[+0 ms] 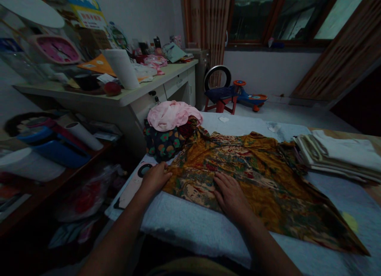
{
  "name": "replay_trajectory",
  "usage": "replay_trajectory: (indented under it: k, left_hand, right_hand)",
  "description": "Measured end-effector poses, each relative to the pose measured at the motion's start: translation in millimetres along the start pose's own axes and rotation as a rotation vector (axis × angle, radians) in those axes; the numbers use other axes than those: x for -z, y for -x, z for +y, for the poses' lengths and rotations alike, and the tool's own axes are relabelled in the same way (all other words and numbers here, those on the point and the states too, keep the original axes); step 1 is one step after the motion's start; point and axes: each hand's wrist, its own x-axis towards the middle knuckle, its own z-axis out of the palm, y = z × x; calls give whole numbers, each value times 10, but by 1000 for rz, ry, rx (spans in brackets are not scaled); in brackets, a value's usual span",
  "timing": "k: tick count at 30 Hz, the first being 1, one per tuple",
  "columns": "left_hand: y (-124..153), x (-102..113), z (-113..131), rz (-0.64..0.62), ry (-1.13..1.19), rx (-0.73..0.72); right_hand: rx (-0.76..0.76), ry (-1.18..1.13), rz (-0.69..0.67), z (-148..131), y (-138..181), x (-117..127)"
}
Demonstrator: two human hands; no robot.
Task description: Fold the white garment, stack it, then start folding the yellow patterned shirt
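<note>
A golden-brown garment with a multicoloured pattern lies spread over the pale blue cloth covering the table, its lower right corner drawn out to a point. At its left edge, my left hand has its fingers and thumb closed on the fabric. My right hand rests flat on the garment near its front edge, fingers stretched out. Just left of my left hand is a light pink phone-like item with a dark ring. Behind that hand, a pink cloth sits on a dark patterned cloth.
Folded clothes are stacked at the right. On the left, a desk holds a pink clock, a white paper roll and clutter; a crowded low shelf is beneath. Beyond the table stand a red stool and a ride-on toy.
</note>
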Motion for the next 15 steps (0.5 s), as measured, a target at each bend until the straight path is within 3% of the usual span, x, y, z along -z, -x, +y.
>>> replay_trajectory:
  k: [6,11,15]
  left_hand:
    - [4,-14,38,121,98,-113]
    - [0,-32,108,100,223,-19]
    - [-40,-68,166,100,126,23]
  right_hand:
    - [8,-6,22,-3,-1,-2]
    - [10,-8,30,1,4,-13]
    - [4,-7,20,1,2,-8]
